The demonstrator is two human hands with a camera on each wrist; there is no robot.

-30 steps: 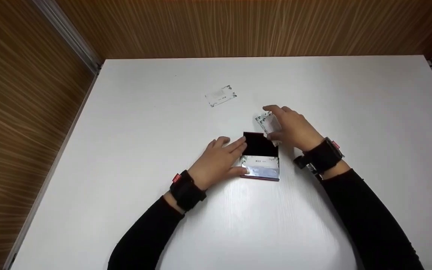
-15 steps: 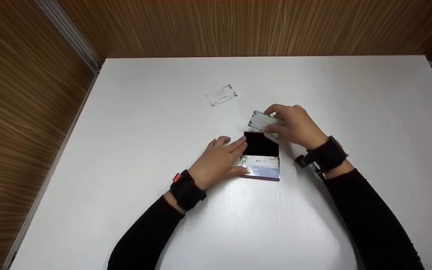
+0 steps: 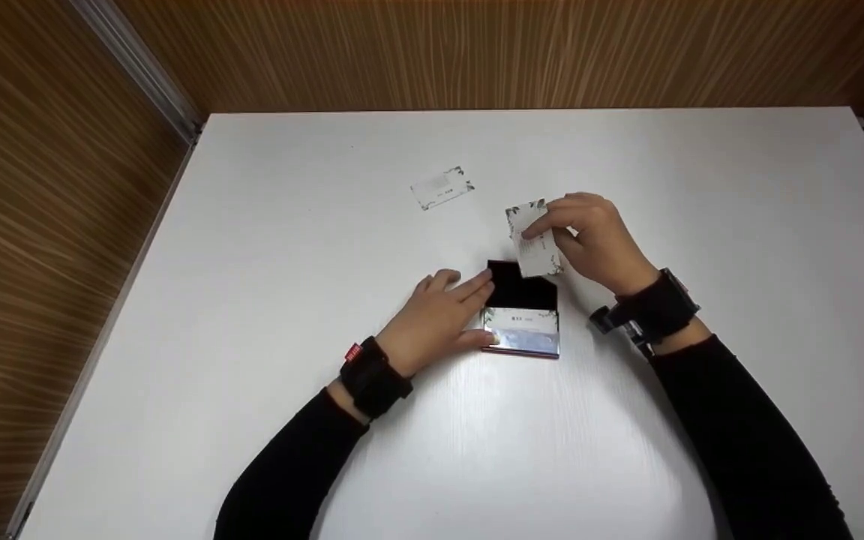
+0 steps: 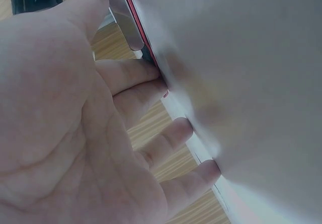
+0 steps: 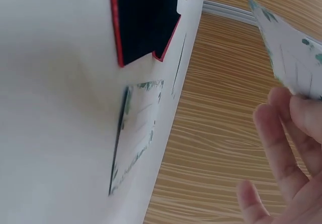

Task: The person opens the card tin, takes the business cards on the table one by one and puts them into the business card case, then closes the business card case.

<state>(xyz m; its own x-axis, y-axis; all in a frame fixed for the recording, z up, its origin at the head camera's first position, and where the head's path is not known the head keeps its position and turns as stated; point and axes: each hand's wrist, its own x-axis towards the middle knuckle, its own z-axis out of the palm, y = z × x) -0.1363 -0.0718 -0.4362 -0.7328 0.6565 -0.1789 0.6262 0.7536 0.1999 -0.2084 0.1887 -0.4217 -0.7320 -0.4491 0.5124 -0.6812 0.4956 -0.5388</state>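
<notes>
A card case (image 3: 522, 289) lies unfolded on the white table, its black flap away from the person and a printed card (image 3: 526, 321) in its shiny lower part. The left hand (image 3: 432, 322) rests at its left side, fingertips by the flap and thumb on the lower edge; its fingers (image 4: 146, 103) touch the red-edged case in the left wrist view. Above the flap's far edge, the right hand (image 3: 597, 240) pinches a white leaf-patterned card (image 3: 533, 259). That card (image 5: 297, 60) is held off the table in the right wrist view.
Another leaf-bordered card (image 3: 442, 187) lies farther back on the table. A card (image 5: 138, 128) also lies on the table beyond the black flap (image 5: 146, 17) in the right wrist view. Wood-grain panels (image 3: 477, 60) stand behind and left of the table.
The right hand has lifted its card and turned it from slanting across to nearly upright in the head view, moving slightly away from the person. The left hand has stayed at the case.
</notes>
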